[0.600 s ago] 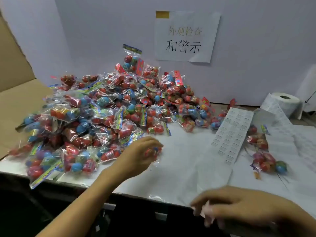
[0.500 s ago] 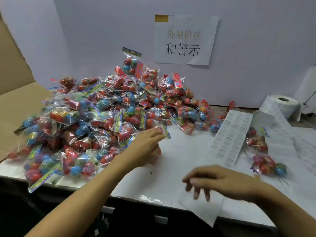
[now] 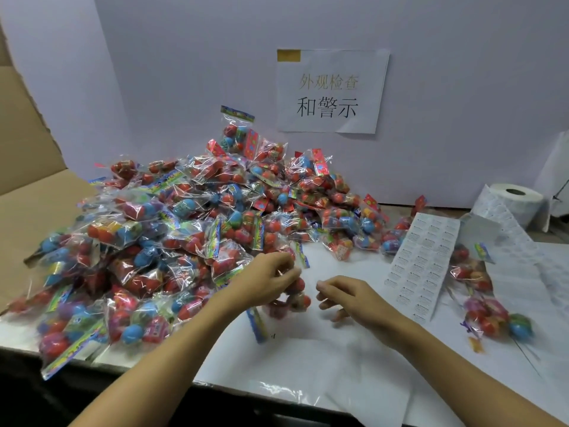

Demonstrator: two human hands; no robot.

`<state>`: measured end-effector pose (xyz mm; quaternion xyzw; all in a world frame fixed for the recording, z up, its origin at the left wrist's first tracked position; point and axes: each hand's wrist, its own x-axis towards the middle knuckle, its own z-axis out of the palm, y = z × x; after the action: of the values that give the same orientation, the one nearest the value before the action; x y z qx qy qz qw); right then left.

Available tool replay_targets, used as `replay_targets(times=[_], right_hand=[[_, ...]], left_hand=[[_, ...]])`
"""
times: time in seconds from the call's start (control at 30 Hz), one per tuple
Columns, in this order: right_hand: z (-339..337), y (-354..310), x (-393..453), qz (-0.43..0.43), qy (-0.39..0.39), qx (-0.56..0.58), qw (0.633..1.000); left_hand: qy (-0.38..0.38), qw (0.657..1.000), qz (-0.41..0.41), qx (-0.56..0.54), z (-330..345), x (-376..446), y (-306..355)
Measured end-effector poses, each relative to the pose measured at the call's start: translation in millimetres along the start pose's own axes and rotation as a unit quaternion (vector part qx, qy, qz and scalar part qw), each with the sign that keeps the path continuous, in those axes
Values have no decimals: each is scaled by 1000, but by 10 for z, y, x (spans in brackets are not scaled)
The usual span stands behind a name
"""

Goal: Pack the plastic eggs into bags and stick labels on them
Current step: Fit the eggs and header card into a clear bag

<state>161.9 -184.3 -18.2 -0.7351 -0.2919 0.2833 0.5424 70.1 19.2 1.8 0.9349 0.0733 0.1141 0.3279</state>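
Left hand [image 3: 271, 282]: fingers curled round the top of one bag of eggs [image 3: 289, 298], pinching the clear film and lifting it just off the white tabletop [image 3: 308, 359] at the near edge of the pile [image 3: 172, 235].
Right hand [image 3: 345, 295]: holds nothing that I can make out; fingers loosely bent, tips drawn toward the thumb, just beside the lifted bag but apart from it. Whether a peeled label sits on a fingertip is too small to tell.
Held bag: hangs below the left fingers, red eggs showing, its blue header strip [image 3: 257, 323] trailing toward the near edge.
Label sheet [image 3: 421, 266]: lies flat to the right, well apart from both hands, with the label roll [image 3: 514, 204] farther back.
Finished bags [image 3: 486, 309]: a few lie at far right, beyond the sheet.
Risk, slipping: the film is glossy and pinched at one spot only; the weight of the eggs could probably pull it free.
Risk, snagging: the bag hangs close against the heap, so a neighbour's crinkled film may catch and come along or slide off the front edge.
Risk, crooked label: film that hangs slack gives no firm backing, so a sticker pressed on now would likely crease or fold onto itself.
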Motion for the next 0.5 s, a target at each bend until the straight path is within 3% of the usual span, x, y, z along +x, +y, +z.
replay_targets(times=[0.17,0.4,0.5], right_hand=[[46,18,66,0,-13,50,999],[9,107,259,6,-25,50,998],[-29,178,291,12,7,140,990]], left_hand=[[85,958,-84,-262,234,-9,-30],[47,949,-69,-304,438,-16,-159],[68,882,-132,-446,382,-43,-209]])
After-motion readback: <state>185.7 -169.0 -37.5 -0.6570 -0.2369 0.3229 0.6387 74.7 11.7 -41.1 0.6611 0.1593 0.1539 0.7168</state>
